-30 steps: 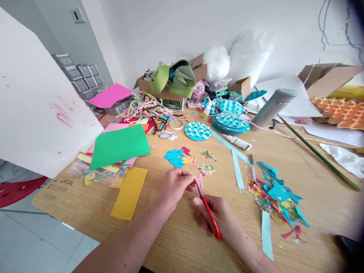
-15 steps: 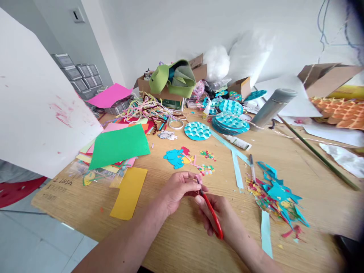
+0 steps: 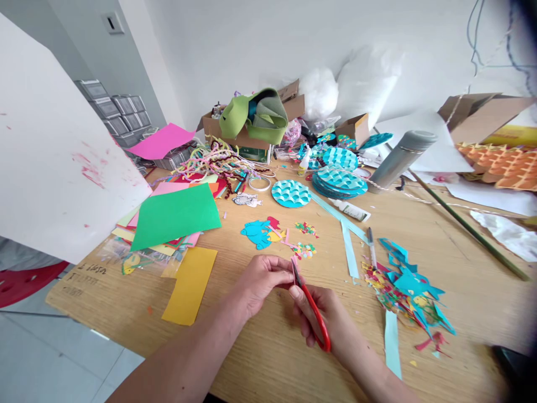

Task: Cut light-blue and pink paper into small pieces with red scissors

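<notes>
Red-handled scissors (image 3: 315, 313) are gripped in my right hand (image 3: 325, 310), their blades pointing up and away from me. My left hand (image 3: 264, 280) pinches a small piece of pink paper (image 3: 294, 261) against the blades; most of it is hidden by the fingers. Just beyond my hands lie blue paper fish (image 3: 257, 233), with red and yellow cut-outs partly beside them. Little heaps of coloured paper bits (image 3: 305, 250) sit to the right of the fish.
A yellow sheet (image 3: 191, 285) and a green sheet (image 3: 176, 217) lie at left. Blue paper scraps (image 3: 413, 282) and a marker (image 3: 372, 249) are at right. Farther back are scaled blue discs (image 3: 291, 193), a glue tube (image 3: 350, 210), a grey thermos (image 3: 403, 159) and pipe cleaners (image 3: 213, 159).
The scissors and my right hand have shifted slightly, and less of the pink paper shows above the blades. My left hand stays in nearly the same place.
</notes>
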Available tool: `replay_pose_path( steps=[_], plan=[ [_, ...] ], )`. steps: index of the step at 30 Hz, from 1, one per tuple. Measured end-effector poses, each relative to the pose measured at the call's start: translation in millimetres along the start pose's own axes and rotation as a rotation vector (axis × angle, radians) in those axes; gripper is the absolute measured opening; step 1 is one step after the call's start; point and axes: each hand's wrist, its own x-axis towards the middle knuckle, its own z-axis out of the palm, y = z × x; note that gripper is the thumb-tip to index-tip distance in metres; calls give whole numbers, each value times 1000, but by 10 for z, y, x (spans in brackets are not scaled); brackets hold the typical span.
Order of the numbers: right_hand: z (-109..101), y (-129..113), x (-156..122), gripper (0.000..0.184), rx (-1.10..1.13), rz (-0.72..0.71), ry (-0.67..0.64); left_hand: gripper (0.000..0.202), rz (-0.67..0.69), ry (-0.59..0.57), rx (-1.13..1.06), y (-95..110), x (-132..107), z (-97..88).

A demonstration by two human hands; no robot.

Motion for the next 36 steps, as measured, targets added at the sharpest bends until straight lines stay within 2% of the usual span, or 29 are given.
replay_pose_path(
  steps=[8,17,25,31,34,36],
  plan=[
    [-6,-29,-19,65,2,-24,-25,12,-31,-20,-3,-18,8,-17],
    [-11,-34,-3,66,-15,-11,-20,11,-18,36,32,24,1,33],
    [-12,-50,-16,64,-39,-23,-41,9,-28,60,-33,4,19,25],
    [-27,-77,-32,58,-72,-62,-84,14,-39,166,-104,24,49,-38],
    [-56,-96,-55,53,-67,-83,-31,17,-30,190,-129,34,63,-69],
    [-92,-115,-70,51,-55,-131,94,19,-16,201,-117,32,69,-80]
  ],
)
